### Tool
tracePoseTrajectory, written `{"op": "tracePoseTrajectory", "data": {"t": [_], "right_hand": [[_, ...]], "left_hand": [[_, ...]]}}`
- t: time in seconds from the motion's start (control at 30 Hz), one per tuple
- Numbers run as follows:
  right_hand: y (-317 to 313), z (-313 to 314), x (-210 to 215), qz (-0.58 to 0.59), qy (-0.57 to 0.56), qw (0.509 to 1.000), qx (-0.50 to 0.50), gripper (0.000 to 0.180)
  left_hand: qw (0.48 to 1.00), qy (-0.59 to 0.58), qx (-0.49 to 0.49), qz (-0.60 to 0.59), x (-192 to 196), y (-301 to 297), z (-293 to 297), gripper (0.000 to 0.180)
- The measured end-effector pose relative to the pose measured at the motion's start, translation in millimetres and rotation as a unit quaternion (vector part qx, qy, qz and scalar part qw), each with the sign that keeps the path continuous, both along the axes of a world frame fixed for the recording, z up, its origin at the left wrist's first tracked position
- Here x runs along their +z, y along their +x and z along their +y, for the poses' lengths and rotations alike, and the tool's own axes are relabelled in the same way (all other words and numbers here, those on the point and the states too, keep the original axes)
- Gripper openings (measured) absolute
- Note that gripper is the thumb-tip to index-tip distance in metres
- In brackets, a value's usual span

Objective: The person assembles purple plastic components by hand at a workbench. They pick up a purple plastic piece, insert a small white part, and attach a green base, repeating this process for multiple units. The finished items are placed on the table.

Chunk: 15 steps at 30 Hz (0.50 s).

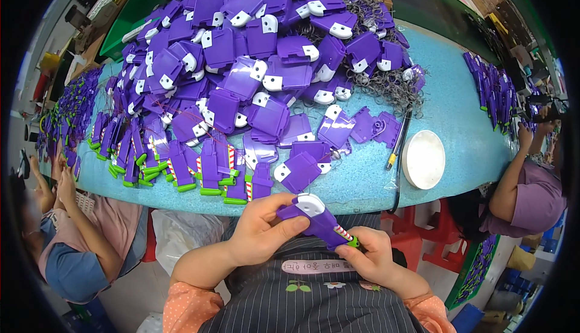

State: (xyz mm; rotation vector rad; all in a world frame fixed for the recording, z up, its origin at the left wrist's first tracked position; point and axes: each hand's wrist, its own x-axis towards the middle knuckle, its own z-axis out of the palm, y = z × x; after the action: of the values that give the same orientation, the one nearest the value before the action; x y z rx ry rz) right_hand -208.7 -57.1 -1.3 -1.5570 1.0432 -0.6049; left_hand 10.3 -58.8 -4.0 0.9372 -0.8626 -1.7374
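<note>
Close to my body I hold a purple plastic casing (320,227) in both hands. Its upper left end carries a white rounded cap with small dark holes; at its lower right are a red-and-white striped strip and a bright green end piece. My left hand (260,233) is closed on the white-capped end, thumb on top. Fingers and thumb of my right hand (368,253) pinch the green end. Just beyond, another purple casing with white corners (300,173) lies at the near edge of the heap.
A large heap of purple casings (241,79) covers the blue table (477,145). Striped, green-ended pieces (208,167) lie front left. Thin dark wire coils (393,88) are piled right, near a white round dish (423,159) and a thin yellow-banded tool (393,158). People sit on both sides.
</note>
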Motion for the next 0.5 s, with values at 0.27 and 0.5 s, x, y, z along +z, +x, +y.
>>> {"op": "tracePoseTrajectory", "data": {"t": [0.27, 0.5], "right_hand": [[7.9, 4.5, -2.3, -0.003, 0.093, 0.996, -0.007, 0.015], [9.1, -11.9, 0.0, -0.050, 0.062, 0.997, 0.013, 0.016]], "left_hand": [[0.998, -0.014, -0.017, -0.062, -10.1, -9.9, 9.9, 0.021], [0.978, -0.090, 0.060, -0.177, -12.6, -26.2, 17.1, 0.016]]}}
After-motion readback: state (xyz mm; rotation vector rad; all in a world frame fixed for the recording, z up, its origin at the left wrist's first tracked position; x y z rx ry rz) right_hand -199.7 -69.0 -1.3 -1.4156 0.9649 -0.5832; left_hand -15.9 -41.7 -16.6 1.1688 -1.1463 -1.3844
